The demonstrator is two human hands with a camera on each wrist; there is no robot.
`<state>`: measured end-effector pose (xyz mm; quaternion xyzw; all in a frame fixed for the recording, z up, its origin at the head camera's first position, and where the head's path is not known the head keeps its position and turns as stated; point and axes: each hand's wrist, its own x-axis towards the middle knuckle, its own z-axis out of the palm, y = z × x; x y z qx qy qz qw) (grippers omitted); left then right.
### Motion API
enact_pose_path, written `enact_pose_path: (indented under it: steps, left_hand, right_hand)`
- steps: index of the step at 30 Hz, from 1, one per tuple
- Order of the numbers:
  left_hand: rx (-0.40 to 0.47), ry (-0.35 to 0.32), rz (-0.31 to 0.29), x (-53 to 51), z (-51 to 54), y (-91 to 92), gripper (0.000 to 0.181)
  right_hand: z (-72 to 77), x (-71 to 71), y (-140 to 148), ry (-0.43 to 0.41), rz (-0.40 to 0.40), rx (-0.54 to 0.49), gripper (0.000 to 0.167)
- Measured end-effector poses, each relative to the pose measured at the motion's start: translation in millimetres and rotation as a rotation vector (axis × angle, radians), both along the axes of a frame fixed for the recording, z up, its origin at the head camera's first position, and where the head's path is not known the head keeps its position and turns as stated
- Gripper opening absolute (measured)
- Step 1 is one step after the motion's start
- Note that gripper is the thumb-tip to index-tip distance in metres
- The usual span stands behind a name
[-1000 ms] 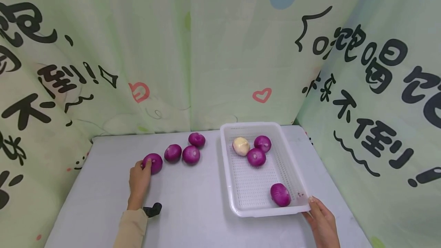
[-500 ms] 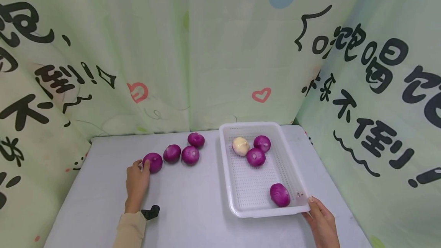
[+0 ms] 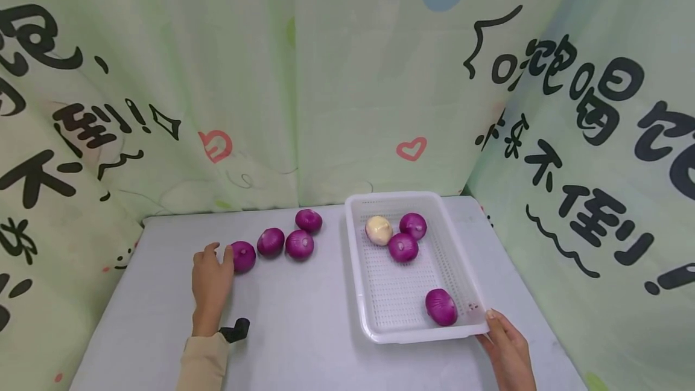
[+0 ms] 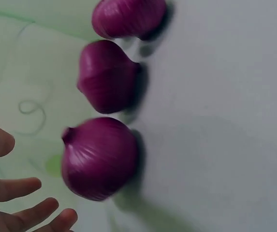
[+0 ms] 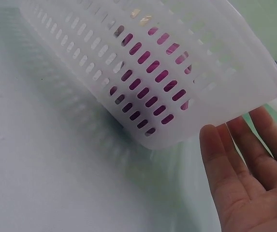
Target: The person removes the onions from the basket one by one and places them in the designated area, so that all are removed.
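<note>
My left hand [image 3: 209,285] is beside the leftmost purple onion [image 3: 244,257], at its left. In the left wrist view the fingers [image 4: 17,187] are spread and a small gap separates them from the nearest onion [image 4: 99,159]. My right hand [image 3: 509,352] holds the near right corner of a white perforated plastic basket [image 3: 396,294], thumb on the rim and fingers beneath it. Inside the basket lie a pale peeled onion [image 3: 379,230], two purple onions [image 3: 403,247] near it, and another purple onion [image 3: 441,307] near the front.
Three more purple onions [image 3: 300,245] stand on the white table [image 3: 293,330] between the left hand's onion and the basket. A pale green printed curtain [image 3: 347,77] closes off the back and both sides. A black band piece [image 3: 235,330] sticks out at my left wrist.
My left hand has let go of the leftmost onion and drawn slightly left, its fingers loosening. That onion stays in its place. The right hand and basket have not visibly moved.
</note>
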<state>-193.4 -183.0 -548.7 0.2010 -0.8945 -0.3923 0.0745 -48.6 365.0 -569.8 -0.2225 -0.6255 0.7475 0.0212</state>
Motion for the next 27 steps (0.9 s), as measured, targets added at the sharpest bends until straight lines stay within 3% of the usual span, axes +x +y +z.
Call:
enact_pose_path:
  steps: [10, 21, 27]
  left_hand:
    - [0.017, 0.019, -0.121, -10.6, 26.9, 31.6, 0.051]
    - [0.029, 0.08, -0.281, -19.1, 41.6, 84.9, 0.043]
    - [0.017, 0.106, -0.353, -19.6, 44.1, 108.8, 0.04]
  right_hand:
    - [-1.4, 0.9, 0, 0.046, 0.015, -0.018, 0.019]
    - [0.0, 1.7, -1, 0.048, 0.006, -0.003, 0.019]
    - [-1.0, 0.7, -2, 0.044, 0.017, 0.019, 0.02]
